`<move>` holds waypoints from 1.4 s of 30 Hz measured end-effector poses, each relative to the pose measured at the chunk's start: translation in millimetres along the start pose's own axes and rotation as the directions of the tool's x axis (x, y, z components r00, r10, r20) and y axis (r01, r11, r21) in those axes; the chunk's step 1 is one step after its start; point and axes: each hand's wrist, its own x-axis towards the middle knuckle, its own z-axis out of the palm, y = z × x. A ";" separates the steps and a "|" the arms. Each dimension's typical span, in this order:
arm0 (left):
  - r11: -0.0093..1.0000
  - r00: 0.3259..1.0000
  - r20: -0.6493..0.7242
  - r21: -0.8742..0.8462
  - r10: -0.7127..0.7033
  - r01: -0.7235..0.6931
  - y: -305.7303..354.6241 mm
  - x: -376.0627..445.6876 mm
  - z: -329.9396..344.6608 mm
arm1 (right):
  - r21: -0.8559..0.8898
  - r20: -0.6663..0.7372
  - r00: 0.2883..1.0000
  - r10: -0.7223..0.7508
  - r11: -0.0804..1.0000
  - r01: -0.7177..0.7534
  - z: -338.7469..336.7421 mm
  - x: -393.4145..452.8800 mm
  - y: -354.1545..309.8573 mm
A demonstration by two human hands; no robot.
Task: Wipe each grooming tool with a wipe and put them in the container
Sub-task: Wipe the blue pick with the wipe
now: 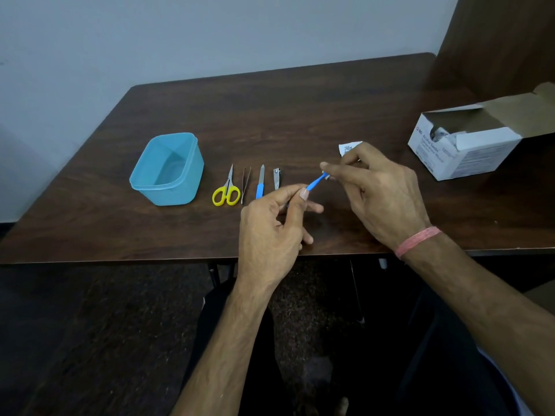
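- Currently the left hand (271, 223) pinches the lower end of a slim blue tool (314, 184) above the table (300, 115).
- Right hand (381, 190) fingers close on its tip — a wipe there is barely visible.
- Scissors (226, 189), tweezers (245, 184), file (260, 183) and clipper (277, 178) lie in a row.
- Blue container (168, 169) sits left of them.
- Open swab box (468, 145) stands far right.

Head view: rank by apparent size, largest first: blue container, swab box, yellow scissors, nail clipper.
1. Swab box, though it is cut off at the frame edge
2. Blue container, fairly close to the box in size
3. Yellow scissors
4. Nail clipper
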 end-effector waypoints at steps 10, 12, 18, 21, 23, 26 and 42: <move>1.000 1.000 0.022 0.021 0.009 -0.010 0.2 -0.1 0.3 | -0.007 0.026 1.000 0.008 1.000 -0.007 1.2 1.3 1.1; 1.000 1.000 0.019 0.027 0.006 -0.006 -0.4 0.3 0.0 | 0.003 0.041 0.999 0.000 1.000 -0.001 0.8 1.8 1.0; 1.000 1.000 0.025 0.013 0.001 -0.002 4.1 -0.4 0.5 | -0.003 -0.017 1.000 -0.002 1.000 0.002 0.3 1.6 -0.9; 1.000 1.000 0.030 0.016 0.000 -0.001 5.2 -1.2 1.1 | -0.015 -0.069 0.998 0.004 1.000 -0.005 0.0 1.3 0.2; 0.999 0.999 0.033 0.032 0.001 -0.002 3.8 -0.5 0.6 | -0.009 -0.076 0.997 0.012 1.000 -0.013 -0.7 0.8 -0.5; 0.999 0.999 0.038 0.046 -0.003 0.001 1.6 1.7 -0.2 | 0.012 -0.063 0.998 -0.003 1.000 0.003 0.2 -0.4 -1.5; 0.996 0.999 0.045 0.087 -0.007 0.003 1.5 2.2 0.2 | 0.078 0.040 0.999 0.018 0.997 -0.021 0.8 2.6 1.7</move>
